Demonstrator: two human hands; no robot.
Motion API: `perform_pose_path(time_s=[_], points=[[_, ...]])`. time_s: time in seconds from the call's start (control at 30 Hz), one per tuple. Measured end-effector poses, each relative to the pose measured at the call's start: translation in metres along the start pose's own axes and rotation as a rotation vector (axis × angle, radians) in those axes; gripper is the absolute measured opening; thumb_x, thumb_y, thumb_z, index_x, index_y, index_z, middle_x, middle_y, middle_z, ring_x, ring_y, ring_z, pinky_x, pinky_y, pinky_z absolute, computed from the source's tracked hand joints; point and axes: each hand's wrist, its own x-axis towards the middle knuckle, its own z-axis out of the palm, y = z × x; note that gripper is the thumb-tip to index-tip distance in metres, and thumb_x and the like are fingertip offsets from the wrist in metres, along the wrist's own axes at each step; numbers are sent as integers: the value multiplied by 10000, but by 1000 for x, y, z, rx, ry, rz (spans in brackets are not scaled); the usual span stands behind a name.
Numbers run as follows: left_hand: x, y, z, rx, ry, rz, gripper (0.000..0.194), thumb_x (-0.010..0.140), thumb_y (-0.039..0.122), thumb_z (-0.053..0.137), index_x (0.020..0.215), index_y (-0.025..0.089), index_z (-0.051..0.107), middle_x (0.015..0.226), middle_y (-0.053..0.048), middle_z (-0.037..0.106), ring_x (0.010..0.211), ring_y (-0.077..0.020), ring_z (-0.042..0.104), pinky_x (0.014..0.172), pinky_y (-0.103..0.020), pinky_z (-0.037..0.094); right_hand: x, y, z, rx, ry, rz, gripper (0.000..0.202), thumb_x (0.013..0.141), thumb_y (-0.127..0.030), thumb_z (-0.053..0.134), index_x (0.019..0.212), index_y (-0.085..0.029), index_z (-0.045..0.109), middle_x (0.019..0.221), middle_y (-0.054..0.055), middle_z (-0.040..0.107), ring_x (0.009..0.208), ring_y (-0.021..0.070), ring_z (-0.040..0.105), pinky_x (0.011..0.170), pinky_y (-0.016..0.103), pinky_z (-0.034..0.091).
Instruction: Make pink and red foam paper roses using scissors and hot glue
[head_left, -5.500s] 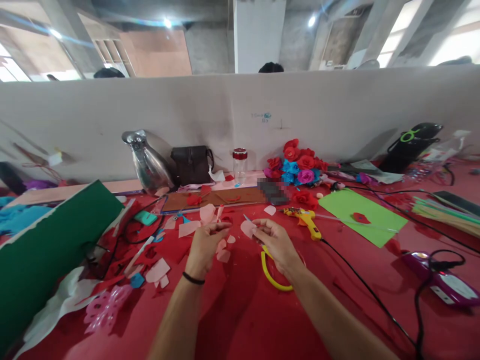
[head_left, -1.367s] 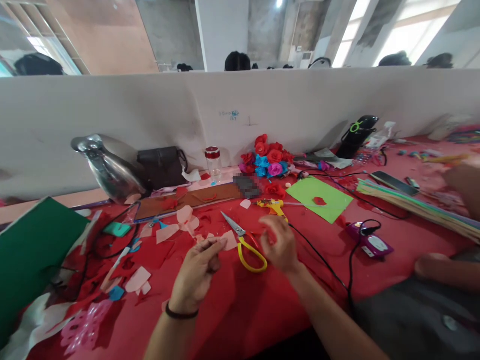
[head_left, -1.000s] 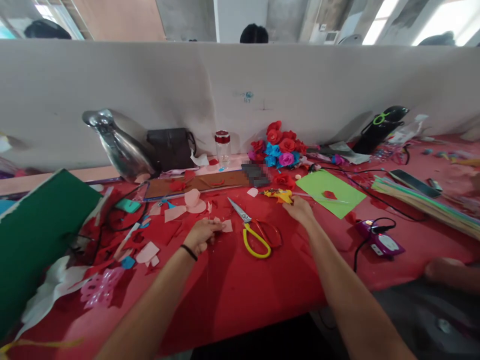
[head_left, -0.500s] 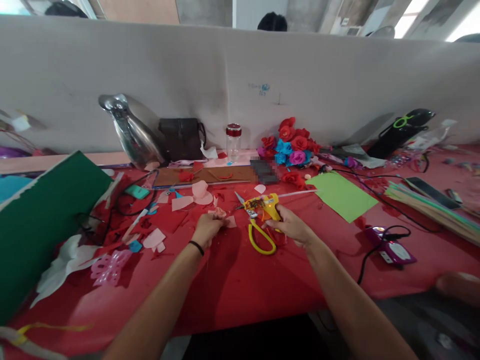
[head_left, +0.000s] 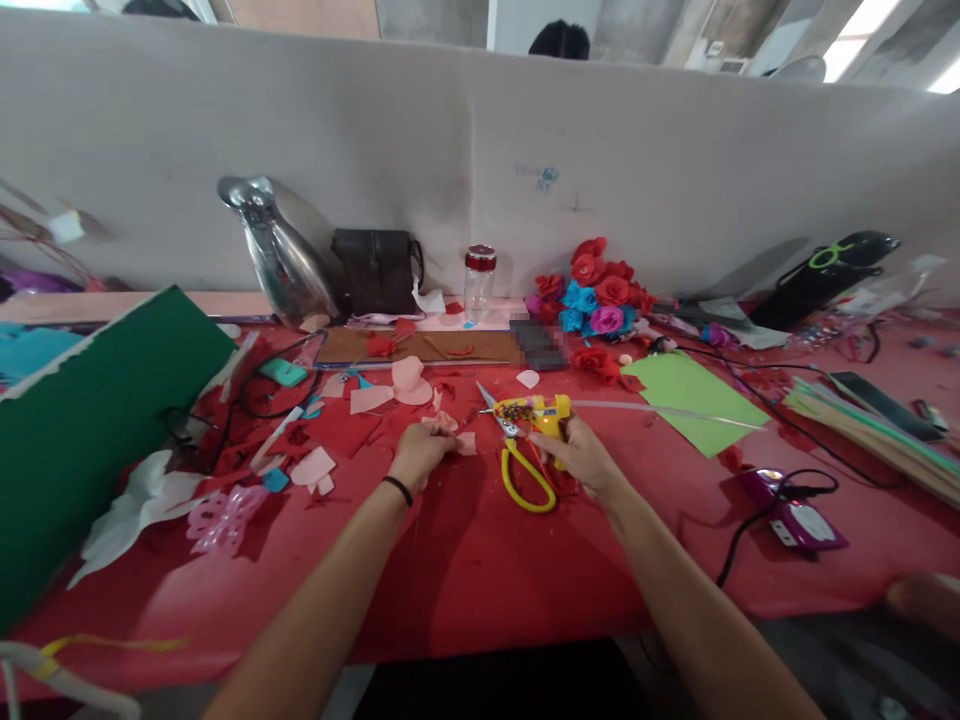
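Right hand [head_left: 583, 458] grips glue gun [head_left: 541, 413], nozzle leftward.

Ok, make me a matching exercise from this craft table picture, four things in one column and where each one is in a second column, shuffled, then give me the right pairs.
Things:
1. glue gun
2. pink paper piece
3. scissors
4. paper roses

Places:
A. lying on the red table between the two hands
B. piled against the grey partition
C. gripped in the right hand
D. pinched at the fingertips of the left hand

Pairs: 1-C, 2-D, 3-A, 4-B
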Motion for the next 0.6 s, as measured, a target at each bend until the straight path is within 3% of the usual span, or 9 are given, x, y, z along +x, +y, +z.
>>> perform_pose_path(time_s=[0.1,0.2,0.43,0.6], points=[[1,-1,0,10,13,4,203,543,48,597,420,168,490,368,44,472,381,-79,412,395,-190,288,0,5,1,-96,-37,-150,367,707,-338,645,1017,-195,508,977,37,672,838,173,632,731,295,492],[3,-2,0,24,15,2,218,555,51,604,415,170,486,358,47,461,367,-72,396,391,-190,280,-1,8,1,-288,-97,-219,348,783,-352,582,1088,-201,510,1078,60,650,997,208,603,847,341,456],[6,-5,0,48,-11,-2,202,551,106,653,436,173,501,349,51,447,352,-81,400,368,-196,260,-6,5,7,-862,-88,-137,323,863,-423,464,1036,-161,540,932,120,686,882,267,639,684,300,420],[11,-12,0,59,-7,8,173,560,157,674,479,166,521,414,32,515,396,-89,449,390,-192,293,-8,0,11,-1094,-66,-94,344,864,-480,442,944,-175,580,873,118,698,811,259,650,592,270,357]])
